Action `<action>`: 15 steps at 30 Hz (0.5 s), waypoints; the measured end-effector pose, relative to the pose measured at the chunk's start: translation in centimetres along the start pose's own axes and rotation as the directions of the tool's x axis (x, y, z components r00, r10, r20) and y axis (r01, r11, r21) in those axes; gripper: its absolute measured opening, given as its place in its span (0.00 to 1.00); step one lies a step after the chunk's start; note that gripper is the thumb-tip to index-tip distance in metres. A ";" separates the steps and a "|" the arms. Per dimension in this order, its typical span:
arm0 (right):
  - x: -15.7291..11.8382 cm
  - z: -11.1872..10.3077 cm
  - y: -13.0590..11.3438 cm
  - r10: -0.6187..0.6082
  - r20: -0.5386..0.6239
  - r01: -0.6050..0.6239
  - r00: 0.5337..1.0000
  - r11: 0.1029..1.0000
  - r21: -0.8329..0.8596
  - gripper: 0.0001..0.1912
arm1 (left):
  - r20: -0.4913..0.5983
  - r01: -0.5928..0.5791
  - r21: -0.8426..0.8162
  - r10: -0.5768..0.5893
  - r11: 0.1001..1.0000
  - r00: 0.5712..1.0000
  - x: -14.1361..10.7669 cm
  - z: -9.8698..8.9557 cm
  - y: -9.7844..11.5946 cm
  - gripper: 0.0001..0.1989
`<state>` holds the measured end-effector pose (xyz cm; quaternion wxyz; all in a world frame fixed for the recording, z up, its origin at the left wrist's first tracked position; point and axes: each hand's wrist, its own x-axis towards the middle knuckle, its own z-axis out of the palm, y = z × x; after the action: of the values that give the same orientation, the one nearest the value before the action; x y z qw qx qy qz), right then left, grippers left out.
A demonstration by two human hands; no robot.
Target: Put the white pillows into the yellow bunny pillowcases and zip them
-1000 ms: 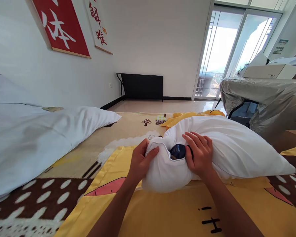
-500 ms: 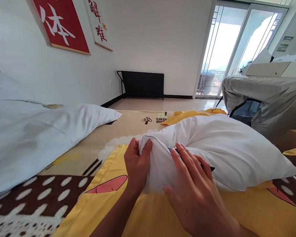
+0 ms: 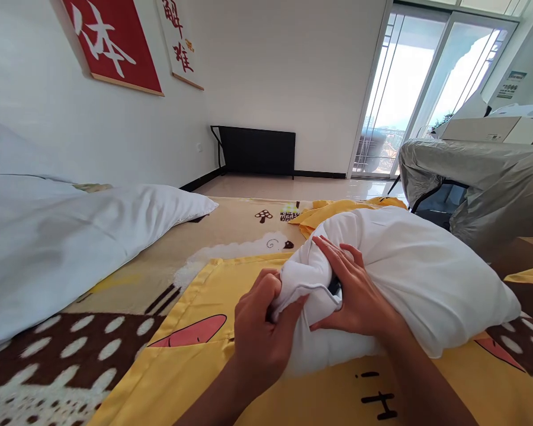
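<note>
Left hand (image 3: 266, 325) pinches the white pillow's (image 3: 426, 266) bunched end; right hand (image 3: 359, 296), thumb spread wide, braces the fold. Toward the yellow cloth's (image 3: 324, 393) far edge, it looks light and squashy, best gripped by the seam.

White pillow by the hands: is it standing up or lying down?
Lying down. Its plump body lies across the yellow cloth, the left hand pinches one end, and the right hand touches it too.

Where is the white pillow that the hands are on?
In the head view, the white pillow lies right of centre on the yellow cloth, with the left hand gripping its left end and the right hand just beside it.
</note>
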<state>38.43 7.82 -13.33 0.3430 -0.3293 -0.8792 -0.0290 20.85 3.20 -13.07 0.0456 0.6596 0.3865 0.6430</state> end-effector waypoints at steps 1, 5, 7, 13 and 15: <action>0.0 0.0 0.0 -0.033 -0.025 0.033 0.999 0.999 0.021 0.58 | 0.015 -0.064 0.019 0.064 0.998 0.998 -0.1 -0.1 0.2 0.14; 0.1 0.4 0.3 -0.126 -0.139 0.143 0.982 0.983 0.119 0.41 | 0.090 -0.230 0.024 0.227 0.973 0.970 -0.2 -0.4 1.0 0.15; 0.2 0.9 0.4 -0.142 -0.225 0.183 0.964 0.968 0.173 0.31 | 0.117 -0.252 0.024 0.248 0.967 0.962 -0.4 -0.4 1.3 0.16; -0.2 2.6 0.2 -0.070 -0.407 0.156 0.911 0.970 0.184 0.22 | 0.115 -0.209 0.044 0.203 0.977 0.972 -0.9 -0.5 1.3 0.15; -0.3 2.8 0.0 -0.073 -0.435 0.161 0.897 0.972 0.168 0.25 | 0.110 -0.200 0.037 0.195 0.979 0.975 -0.9 -0.5 1.1 0.15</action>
<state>36.96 8.42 -15.70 0.5556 -0.2250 -0.7998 -0.0325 20.99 1.70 -13.15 -0.0139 0.7287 0.3314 0.5992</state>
